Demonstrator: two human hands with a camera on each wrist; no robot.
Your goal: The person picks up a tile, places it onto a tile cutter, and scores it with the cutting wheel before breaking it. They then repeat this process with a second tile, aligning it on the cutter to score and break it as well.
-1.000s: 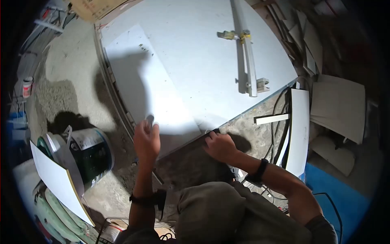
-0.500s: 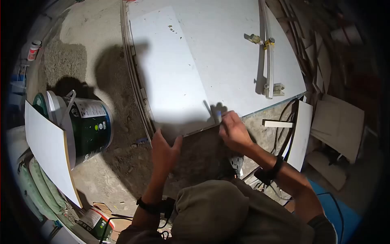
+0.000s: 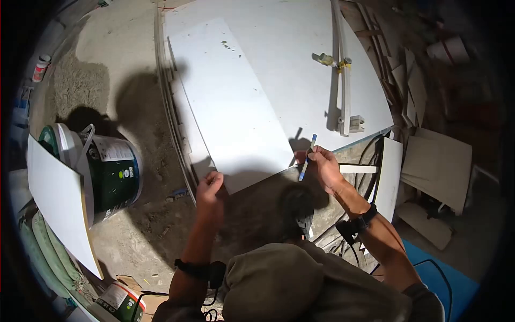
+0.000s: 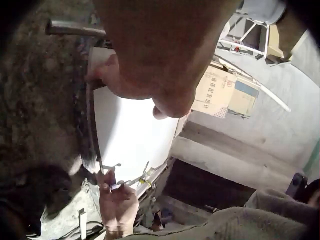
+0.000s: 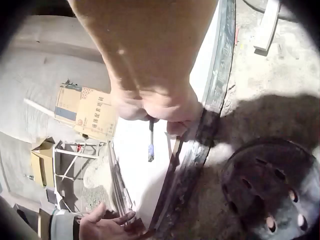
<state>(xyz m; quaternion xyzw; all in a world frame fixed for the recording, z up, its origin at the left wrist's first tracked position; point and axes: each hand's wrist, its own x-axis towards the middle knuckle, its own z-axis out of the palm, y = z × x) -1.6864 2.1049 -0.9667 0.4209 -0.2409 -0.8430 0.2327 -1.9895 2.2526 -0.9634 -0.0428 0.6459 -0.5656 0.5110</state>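
Note:
A long, narrow white panel point(image 3: 236, 107) lies over a larger white panel point(image 3: 289, 59). My left hand point(image 3: 210, 193) grips the narrow panel by its edge at the near left corner, fingers partly hidden by the hand in the left wrist view. Between thumb and fingers my right hand point(image 3: 326, 169) pinches a slim blue-and-silver pen-like stick point(image 3: 313, 140), standing slantwise beside the panel's near right corner. Its blue end point(image 5: 151, 152) points away from the hand in the right wrist view, the fingertips close by the panel's edge.
A metal rail with clamps point(image 3: 345, 99) lies on the larger panel. To the left stand a dark green bucket point(image 3: 115, 174) and a leaning white board point(image 3: 53, 193). Board offcuts point(image 3: 442, 166) lie at the right. A cardboard box point(image 5: 95, 115) stands beyond the panels.
My right hand has moved right along the near edge, the stick now plainly visible in it. My left hand has come down to the narrow panel's corner, and that panel has shifted right.

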